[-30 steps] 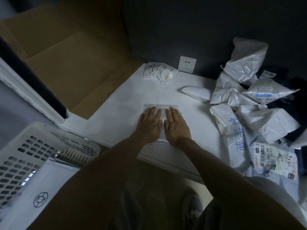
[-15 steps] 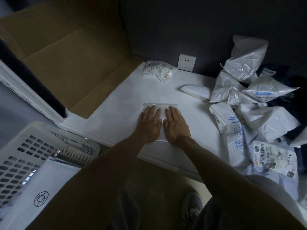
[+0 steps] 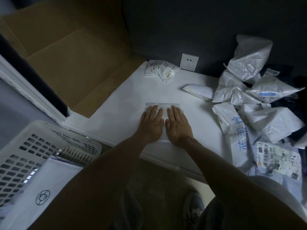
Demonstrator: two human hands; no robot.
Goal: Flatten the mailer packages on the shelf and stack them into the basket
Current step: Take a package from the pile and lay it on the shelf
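Far left, off shelf's (image 3: 119,117) front-left corner: basket (image 3: 49,140), flat mailer (image 3: 49,180) with round mark lying inside. Behind it, cardboard (image 3: 74,63) leaning over shelf's left edge. Mid-shelf near front edge: clear mailer (image 3: 163,106) lying flat, left hand (image 3: 152,124) and right hand (image 3: 178,125) side by side on top, palms down, fingers straight, close together, pressing it. Small packets (image 3: 159,70) at back edge by socket (image 3: 189,62). Crumpled white mailers (image 3: 257,105) heaped along right edge.
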